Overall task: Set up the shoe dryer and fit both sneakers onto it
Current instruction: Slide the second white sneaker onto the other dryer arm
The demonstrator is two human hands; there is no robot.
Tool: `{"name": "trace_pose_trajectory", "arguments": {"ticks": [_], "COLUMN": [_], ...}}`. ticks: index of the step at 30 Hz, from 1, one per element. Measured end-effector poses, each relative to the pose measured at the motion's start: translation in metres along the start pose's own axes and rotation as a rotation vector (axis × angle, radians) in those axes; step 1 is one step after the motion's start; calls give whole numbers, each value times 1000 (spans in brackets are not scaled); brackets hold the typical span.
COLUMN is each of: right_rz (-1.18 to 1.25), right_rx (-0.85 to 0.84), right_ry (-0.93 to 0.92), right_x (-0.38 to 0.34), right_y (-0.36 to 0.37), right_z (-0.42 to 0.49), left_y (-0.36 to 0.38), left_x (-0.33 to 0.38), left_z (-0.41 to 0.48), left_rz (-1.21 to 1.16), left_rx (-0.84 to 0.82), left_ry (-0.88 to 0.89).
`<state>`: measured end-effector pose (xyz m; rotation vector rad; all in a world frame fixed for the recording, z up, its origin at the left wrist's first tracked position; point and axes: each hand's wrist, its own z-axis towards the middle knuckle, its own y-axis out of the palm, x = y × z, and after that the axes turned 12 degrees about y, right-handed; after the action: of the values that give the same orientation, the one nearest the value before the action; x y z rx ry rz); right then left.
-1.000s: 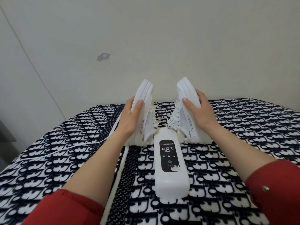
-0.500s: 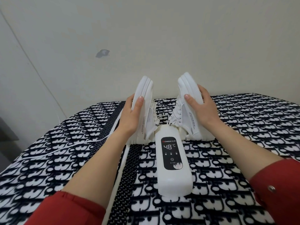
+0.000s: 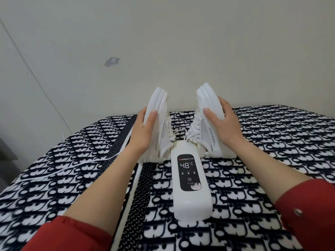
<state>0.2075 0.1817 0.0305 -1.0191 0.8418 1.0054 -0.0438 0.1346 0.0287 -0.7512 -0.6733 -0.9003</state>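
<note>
A white shoe dryer lies on the patterned blanket, its black panel lit and reading 48°C. Two white sneakers stand toe-up at its far end, soles facing outward. My left hand grips the left sneaker round its sole, thumb on the inner side. My right hand grips the right sneaker the same way. The dryer's arms are hidden inside the shoes.
A black-and-white patterned blanket covers the surface. A white power cord runs from the dryer off to the left edge. A plain wall stands close behind the sneakers.
Both hands stay on the sneakers. The view has shifted slightly; the shoes and dryer hold much the same pose.
</note>
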Motion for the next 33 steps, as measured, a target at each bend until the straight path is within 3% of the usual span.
{"name": "trace_pose_trajectory", "arguments": {"ticks": [10, 33], "right_rz": [33, -63], "right_rx": [33, -42], "right_ry": [-49, 55], "right_x": [9, -8], "right_y": [-1, 1], "right_z": [-20, 8], "left_y": [1, 0], "left_x": [1, 9], "left_z": [1, -3], "left_rz": [3, 43], "left_rx": [1, -6], "left_ry": [1, -8]}}
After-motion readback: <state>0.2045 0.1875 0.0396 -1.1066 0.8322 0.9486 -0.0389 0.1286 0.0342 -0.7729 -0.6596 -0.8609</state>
